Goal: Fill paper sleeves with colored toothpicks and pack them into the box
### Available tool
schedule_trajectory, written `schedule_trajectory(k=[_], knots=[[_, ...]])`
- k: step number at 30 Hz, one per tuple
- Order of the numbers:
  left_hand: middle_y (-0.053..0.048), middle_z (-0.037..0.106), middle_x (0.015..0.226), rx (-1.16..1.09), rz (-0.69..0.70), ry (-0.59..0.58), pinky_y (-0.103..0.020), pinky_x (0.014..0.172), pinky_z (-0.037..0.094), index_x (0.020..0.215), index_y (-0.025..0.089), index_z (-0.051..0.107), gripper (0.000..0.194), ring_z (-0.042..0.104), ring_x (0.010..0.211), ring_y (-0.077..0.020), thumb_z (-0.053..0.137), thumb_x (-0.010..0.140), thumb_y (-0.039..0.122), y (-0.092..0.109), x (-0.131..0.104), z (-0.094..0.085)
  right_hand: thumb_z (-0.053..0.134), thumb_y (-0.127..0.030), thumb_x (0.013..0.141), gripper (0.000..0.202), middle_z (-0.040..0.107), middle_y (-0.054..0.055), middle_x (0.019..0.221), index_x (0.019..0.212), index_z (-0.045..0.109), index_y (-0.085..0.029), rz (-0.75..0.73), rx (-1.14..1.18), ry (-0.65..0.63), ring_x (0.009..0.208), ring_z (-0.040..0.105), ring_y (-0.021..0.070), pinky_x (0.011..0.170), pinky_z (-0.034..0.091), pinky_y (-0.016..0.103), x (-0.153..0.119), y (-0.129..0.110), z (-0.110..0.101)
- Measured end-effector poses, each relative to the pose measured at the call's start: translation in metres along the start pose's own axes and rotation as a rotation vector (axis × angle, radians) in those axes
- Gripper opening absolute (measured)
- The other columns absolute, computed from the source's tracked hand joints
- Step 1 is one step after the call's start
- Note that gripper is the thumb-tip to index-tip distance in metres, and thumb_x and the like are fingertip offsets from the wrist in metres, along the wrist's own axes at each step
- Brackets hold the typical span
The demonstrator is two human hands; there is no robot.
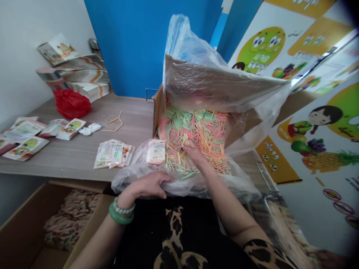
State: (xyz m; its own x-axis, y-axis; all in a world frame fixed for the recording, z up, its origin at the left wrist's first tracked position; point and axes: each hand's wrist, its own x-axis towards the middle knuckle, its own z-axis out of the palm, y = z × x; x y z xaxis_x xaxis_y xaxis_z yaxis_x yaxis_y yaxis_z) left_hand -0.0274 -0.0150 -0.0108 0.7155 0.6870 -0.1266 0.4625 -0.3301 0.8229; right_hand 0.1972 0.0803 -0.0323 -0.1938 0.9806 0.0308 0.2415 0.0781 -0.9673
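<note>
A cardboard box (158,112) lined with clear plastic holds a heap of thin pink, green and yellow sticks (207,130). My right hand (193,153) reaches into the heap, its fingers closed on a few pale yellowish sticks (185,141). My left hand (151,185) is over the front fold of the plastic liner (193,186), empty, thumb and fingers apart. Just beyond it, a stack of small printed packets (156,152) rests on the liner at the box's left front corner.
More printed packets (113,154) lie on the table (137,116) to the left. Farther left are a red plastic bag (72,104), a small printed box (71,129) and bent sticks (116,122). A carton (25,213) with filled packets stands below. Printed panels (316,123) rise at right.
</note>
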Motion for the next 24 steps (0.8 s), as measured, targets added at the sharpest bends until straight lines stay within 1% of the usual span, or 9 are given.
schedule_trajectory(k=[3, 5, 7, 8, 11, 15, 18, 21, 24], knots=[[-0.008, 0.075, 0.11, -0.273, -0.031, 0.153, -0.036, 0.094, 0.052, 0.11, 0.018, 0.074, 0.035, 0.068, 0.102, -0.024, 0.071, 0.078, 0.031, -0.002, 0.007, -0.016, 0.054, -0.04, 0.081, 0.018, 0.053, -0.001, 0.079, 0.079, 0.047, -0.024, -0.06, -0.221, -0.017, 0.077, 0.048, 0.0181, 0.077, 0.042, 0.032, -0.012, 0.005, 0.005], [-0.01, 0.075, 0.107, -0.305, -0.099, 0.449, -0.041, 0.094, 0.053, 0.11, 0.016, 0.073, 0.034, 0.068, 0.1, -0.0253, 0.061, 0.086, 0.036, -0.004, 0.025, -0.019, 0.051, -0.04, 0.085, 0.018, 0.049, -0.001, 0.077, 0.078, 0.045, -0.024, -0.084, -0.262, -0.007, 0.074, 0.045, 0.018, 0.074, 0.041, 0.032, -0.015, 0.009, 0.008], [-0.014, 0.07, 0.124, -0.227, -0.098, 0.716, -0.045, 0.1, 0.05, 0.125, 0.016, 0.066, 0.042, 0.065, 0.113, -0.0278, 0.056, 0.09, 0.038, -0.004, 0.049, -0.015, 0.049, -0.04, 0.087, 0.017, 0.05, 0.0, 0.078, 0.08, 0.046, -0.025, -0.115, -0.23, 0.005, 0.074, 0.046, 0.0184, 0.073, 0.042, 0.032, -0.015, 0.014, 0.011], [-0.015, 0.063, 0.137, -0.174, -0.058, 0.786, -0.046, 0.106, 0.046, 0.135, 0.017, 0.059, 0.049, 0.059, 0.125, -0.0287, 0.055, 0.091, 0.038, -0.003, 0.062, -0.012, 0.048, -0.04, 0.088, 0.017, 0.051, 0.0, 0.078, 0.081, 0.048, -0.025, -0.132, -0.208, 0.01, 0.075, 0.047, 0.0188, 0.073, 0.043, 0.032, -0.013, 0.017, 0.013], [-0.014, 0.046, 0.155, -0.039, 0.053, 0.783, -0.044, 0.116, 0.038, 0.149, 0.019, 0.044, 0.057, 0.044, 0.142, -0.0264, 0.052, 0.095, 0.036, 0.004, 0.095, 0.001, 0.046, -0.042, 0.089, 0.02, 0.055, 0.002, 0.079, 0.082, 0.052, -0.024, -0.189, -0.141, 0.037, 0.078, 0.051, 0.0201, 0.074, 0.045, 0.034, -0.008, 0.027, 0.021], [-0.014, 0.063, 0.136, 0.154, -0.031, 0.701, -0.04, 0.107, 0.047, 0.135, 0.016, 0.057, 0.041, 0.06, 0.125, -0.0247, 0.037, 0.099, 0.021, 0.015, 0.115, 0.019, 0.045, -0.04, 0.087, 0.023, 0.06, 0.004, 0.076, 0.075, 0.054, -0.023, -0.173, -0.132, 0.065, 0.077, 0.054, 0.0223, 0.074, 0.048, 0.037, -0.006, 0.038, 0.03], [-0.015, 0.069, 0.125, 0.32, -0.145, 0.683, -0.043, 0.103, 0.048, 0.123, 0.014, 0.063, 0.038, 0.062, 0.117, -0.027, 0.035, 0.099, 0.016, 0.022, 0.11, 0.021, 0.049, -0.039, 0.085, 0.021, 0.063, 0.005, 0.075, 0.071, 0.055, -0.023, -0.173, -0.148, 0.053, 0.075, 0.054, 0.0225, 0.074, 0.048, 0.038, -0.009, 0.038, 0.031], [-0.015, 0.064, 0.131, 0.406, -0.227, 0.723, -0.043, 0.102, 0.046, 0.122, 0.017, 0.065, 0.034, 0.06, 0.119, -0.0288, 0.041, 0.1, 0.026, 0.026, 0.091, 0.006, 0.049, -0.038, 0.085, 0.016, 0.063, 0.003, 0.08, 0.081, 0.056, -0.023, -0.193, -0.108, 0.118, 0.077, 0.055, 0.0209, 0.077, 0.046, 0.035, -0.012, 0.032, 0.028], [-0.019, 0.065, 0.124, 0.509, -0.522, 0.84, -0.046, 0.095, 0.047, 0.12, 0.016, 0.064, 0.039, 0.063, 0.113, -0.0338, 0.047, 0.098, 0.043, 0.019, 0.069, -0.014, 0.048, -0.034, 0.084, 0.012, 0.059, 0.0, 0.078, 0.084, 0.054, -0.023, -0.164, -0.125, 0.16, 0.076, 0.054, 0.0189, 0.076, 0.044, 0.032, -0.011, 0.024, 0.024]])
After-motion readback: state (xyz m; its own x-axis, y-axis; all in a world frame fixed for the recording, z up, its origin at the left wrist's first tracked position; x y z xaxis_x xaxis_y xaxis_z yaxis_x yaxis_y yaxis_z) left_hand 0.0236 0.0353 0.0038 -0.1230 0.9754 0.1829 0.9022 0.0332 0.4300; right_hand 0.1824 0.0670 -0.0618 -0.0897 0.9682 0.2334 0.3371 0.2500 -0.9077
